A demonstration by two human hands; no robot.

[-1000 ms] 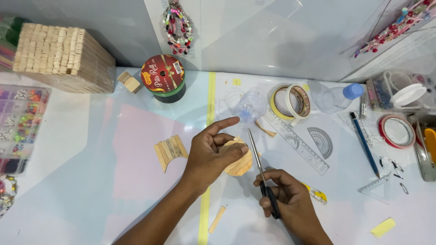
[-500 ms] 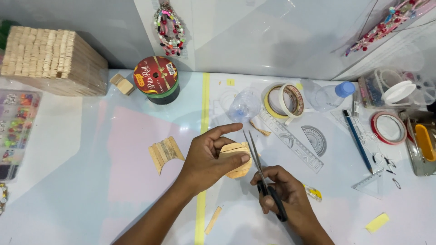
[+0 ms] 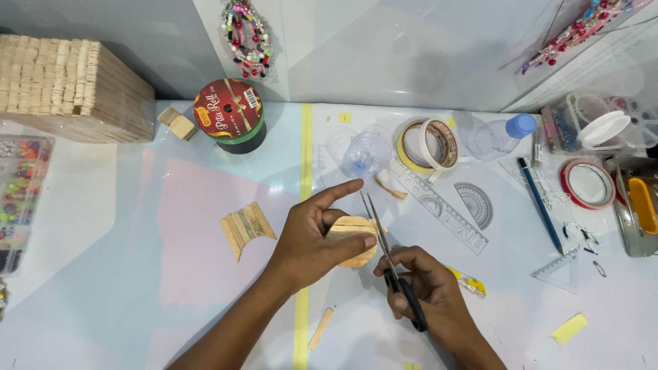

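Now my left hand (image 3: 312, 236) grips the stick disc (image 3: 353, 241) while my right hand (image 3: 418, 288), clenching the scissors (image 3: 385, 252), has brought the blades onto its edge.

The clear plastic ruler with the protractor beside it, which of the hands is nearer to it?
Right. The right hand, gripping black-handled scissors, sits just below the clear plastic ruler. The left hand, holding a round wooden stick piece, lies further left.

a craft worktable. bundled wooden sticks (image 3: 75, 85), tape rolls (image 3: 430, 145), a ruler (image 3: 439, 205) and bead strings (image 3: 244, 38) crowd it.
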